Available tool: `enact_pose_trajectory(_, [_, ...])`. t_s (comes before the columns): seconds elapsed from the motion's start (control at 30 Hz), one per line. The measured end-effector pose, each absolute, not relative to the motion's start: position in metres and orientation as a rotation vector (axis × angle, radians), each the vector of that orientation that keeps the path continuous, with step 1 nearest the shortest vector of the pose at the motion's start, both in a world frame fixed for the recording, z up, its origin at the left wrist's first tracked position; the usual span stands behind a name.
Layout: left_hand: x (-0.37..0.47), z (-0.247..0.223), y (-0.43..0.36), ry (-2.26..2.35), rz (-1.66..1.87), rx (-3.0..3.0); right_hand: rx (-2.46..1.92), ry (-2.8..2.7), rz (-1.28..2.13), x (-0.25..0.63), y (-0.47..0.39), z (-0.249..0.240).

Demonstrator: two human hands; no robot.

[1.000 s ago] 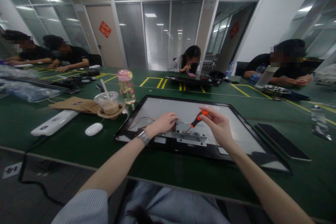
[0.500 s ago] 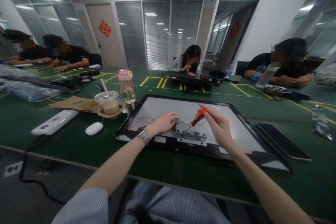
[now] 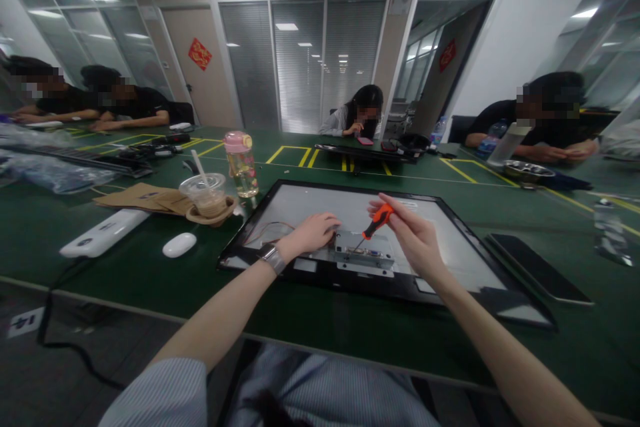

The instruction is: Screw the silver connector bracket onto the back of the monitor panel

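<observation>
A display panel (image 3: 340, 197) with a black frame lies with its pale grey back up. Near its front edge a metal bracket (image 3: 370, 267) carries a row of connectors. My right hand (image 3: 417, 233) holds a red-and-black screwdriver (image 3: 379, 221) by its handle; the shaft slants down left to the connector row. Whether the tip sits in a screw is too small to tell. My left hand (image 3: 311, 233) rests at the bracket's left end, fingers loosely bent and apart. Thin cables (image 3: 267, 232) run on the panel beyond my left wrist.
Left of the panel are a white mouse-shaped item (image 3: 179, 245), a white power strip (image 3: 103, 233), an iced drink cup (image 3: 203, 193) and a pink-lidded bottle (image 3: 240, 163). A dark phone-like slab (image 3: 540, 269) lies right. Several people sit around the green table (image 3: 280, 310).
My right fingers have shifted and spread slightly around the screwdriver handle, which has turned a little. The shaft still points at the same spot. My left hand stays put.
</observation>
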State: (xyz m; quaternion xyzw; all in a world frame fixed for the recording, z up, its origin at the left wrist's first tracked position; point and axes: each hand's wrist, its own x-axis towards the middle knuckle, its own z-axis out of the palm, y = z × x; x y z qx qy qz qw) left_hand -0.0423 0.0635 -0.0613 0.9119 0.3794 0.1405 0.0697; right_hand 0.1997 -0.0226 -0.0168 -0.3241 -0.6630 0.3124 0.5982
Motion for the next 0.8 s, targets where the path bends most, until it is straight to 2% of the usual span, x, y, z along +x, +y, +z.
enact_pose_trajectory(0.27, [-0.0417,-0.0598,0.0629,1.146,0.415,2.733,-0.83,-1.517,0.521,0.1982,-0.0229,-0.0152])
enact_pose_trajectory(0.47, [-0.0413,-0.0598,0.0628,1.129,0.435,2.756,-0.753,-1.543,0.714,0.1958,-0.026,-0.0151])
enact_pose_trajectory(0.8, [-0.0415,-0.0607,0.0637,1.127,0.44,2.739,-0.74,-1.553,0.667,0.1985,-0.0218,-0.0166])
